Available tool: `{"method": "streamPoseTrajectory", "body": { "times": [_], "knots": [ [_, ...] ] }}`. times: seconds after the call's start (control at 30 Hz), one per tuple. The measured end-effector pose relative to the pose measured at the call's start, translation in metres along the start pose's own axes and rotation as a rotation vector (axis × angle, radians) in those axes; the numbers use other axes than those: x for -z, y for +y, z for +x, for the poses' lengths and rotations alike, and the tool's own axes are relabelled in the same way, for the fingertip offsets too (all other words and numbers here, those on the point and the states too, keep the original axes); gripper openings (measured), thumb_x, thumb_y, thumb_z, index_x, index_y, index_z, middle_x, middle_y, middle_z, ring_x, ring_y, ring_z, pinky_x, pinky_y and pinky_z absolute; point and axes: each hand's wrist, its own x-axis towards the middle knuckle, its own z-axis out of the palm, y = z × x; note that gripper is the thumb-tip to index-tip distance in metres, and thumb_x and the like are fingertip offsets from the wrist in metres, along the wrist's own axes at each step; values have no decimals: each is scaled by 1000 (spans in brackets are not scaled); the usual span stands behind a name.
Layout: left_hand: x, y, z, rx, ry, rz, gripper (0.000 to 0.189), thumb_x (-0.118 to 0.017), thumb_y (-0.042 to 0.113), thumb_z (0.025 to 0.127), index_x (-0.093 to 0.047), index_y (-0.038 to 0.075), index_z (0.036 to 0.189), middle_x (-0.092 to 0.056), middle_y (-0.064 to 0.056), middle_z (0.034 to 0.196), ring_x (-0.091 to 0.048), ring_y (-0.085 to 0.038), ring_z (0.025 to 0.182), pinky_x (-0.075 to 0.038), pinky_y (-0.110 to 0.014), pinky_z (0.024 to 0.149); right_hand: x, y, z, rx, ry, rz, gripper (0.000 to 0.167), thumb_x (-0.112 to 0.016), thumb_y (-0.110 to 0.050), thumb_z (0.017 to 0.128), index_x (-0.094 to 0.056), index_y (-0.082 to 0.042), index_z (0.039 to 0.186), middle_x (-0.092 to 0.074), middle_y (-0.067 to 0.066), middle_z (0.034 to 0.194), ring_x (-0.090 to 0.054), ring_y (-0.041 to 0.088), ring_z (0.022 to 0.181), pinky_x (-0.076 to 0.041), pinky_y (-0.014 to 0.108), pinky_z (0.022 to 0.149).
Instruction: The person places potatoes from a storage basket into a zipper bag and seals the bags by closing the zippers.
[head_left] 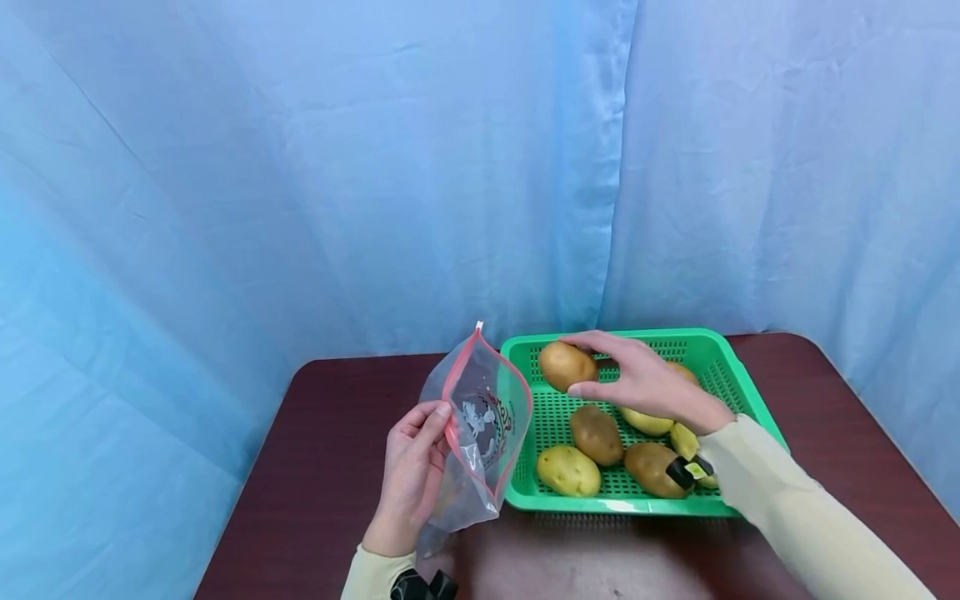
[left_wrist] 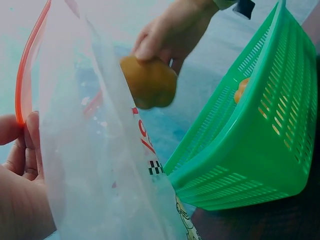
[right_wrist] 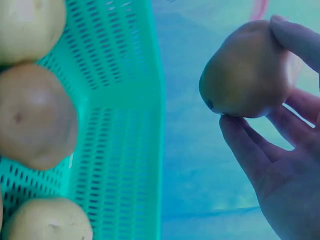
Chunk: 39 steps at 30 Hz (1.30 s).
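Observation:
My left hand (head_left: 415, 467) pinches the near rim of a clear zip bag (head_left: 468, 442) between thumb and fingers. The bag's red-edged mouth gapes toward the right, and printing shows on its side. In my right hand (head_left: 637, 375) is a brown potato (head_left: 567, 366), gripped between thumb and fingertips above the left part of a green basket (head_left: 637, 504). The right wrist view shows the fingers spread around the held potato (right_wrist: 250, 72). Seen from the left wrist, that potato (left_wrist: 150, 82) is partly hidden behind the bag (left_wrist: 100, 150).
Several potatoes lie in the basket, among them a yellow one (head_left: 568, 472) and a brown one (head_left: 596, 435); my right arm covers some. The basket stands on a dark red table (head_left: 300, 467), right of the bag. A blue curtain (head_left: 375, 167) hangs behind.

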Motion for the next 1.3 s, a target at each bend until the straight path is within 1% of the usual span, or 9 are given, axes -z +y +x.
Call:
{"method": "streamPoseTrajectory", "body": {
  "times": [0.07,0.23,0.33,0.47,0.6,0.8,1.03,1.2,1.3],
  "knots": [
    [-1,0,1,2,6,2,12,-64,4,102,-72,9,95,-65,-1,82,-60,-9,68,-55,-20,67,3,-6,-5,-6,37,19,67,-79,-44,92,-54,-22,150,-59,-1,144,-60,19,119,-55,47,94],
    [-2,-2,2,1,5,2,13,-64,3,102,-73,9,96,-64,-2,83,-61,-9,69,-56,-20,68,6,-19,-15,21,118,62,61,-80,-35,93,-56,-23,148,-60,-4,140,-61,15,116,-55,45,95],
    [-3,-3,2,-4,-2,-3,14,-63,1,101,-73,9,95,-65,-1,82,-61,-9,69,-56,-19,67,6,-26,-19,37,157,86,60,-80,-31,93,-56,-25,147,-61,-6,139,-62,13,116,-55,38,95],
    [-3,-3,2,-13,-8,-9,17,-62,0,101,-73,9,94,-65,-1,82,-60,-8,69,-56,-19,67,4,-35,-24,43,208,136,59,-82,-25,92,-57,-28,146,-61,-8,138,-61,11,118,-51,24,98],
    [-4,-3,2,-15,-8,-7,17,-62,0,101,-74,10,94,-65,-1,82,-61,-8,69,-56,-19,68,2,-43,-27,52,253,198,60,-82,-18,91,-58,-27,145,-64,-6,135,-61,9,119,-47,18,102],
    [-4,-4,3,-12,-11,-2,18,-62,1,101,-74,11,93,-65,-1,81,-61,-8,68,-56,-19,67,-5,-54,-30,80,287,326,62,-79,-8,91,-58,-25,146,-65,-3,132,-62,11,120,-46,20,104],
    [-3,-5,3,2,-9,-10,14,-64,3,101,-74,9,95,-65,-2,83,-61,-8,69,-57,-19,68,-15,-63,-28,145,313,443,66,-77,3,89,-56,-16,148,-62,3,138,-62,16,120,-50,23,101],
    [-2,-6,2,7,-7,-7,12,-65,4,101,-74,9,96,-65,-2,84,-61,-9,69,-57,-20,69,-30,-69,-21,127,297,489,65,-76,-1,91,-54,-17,149,-60,5,140,-63,17,120,-52,25,100],
    [-3,-6,3,11,-16,-8,7,-66,5,101,-73,5,99,-65,-2,84,-61,-9,68,-57,-20,68,-41,-71,-13,123,278,441,63,-78,-9,92,-54,-18,149,-60,3,141,-63,18,123,-52,30,103]
  ]
}}
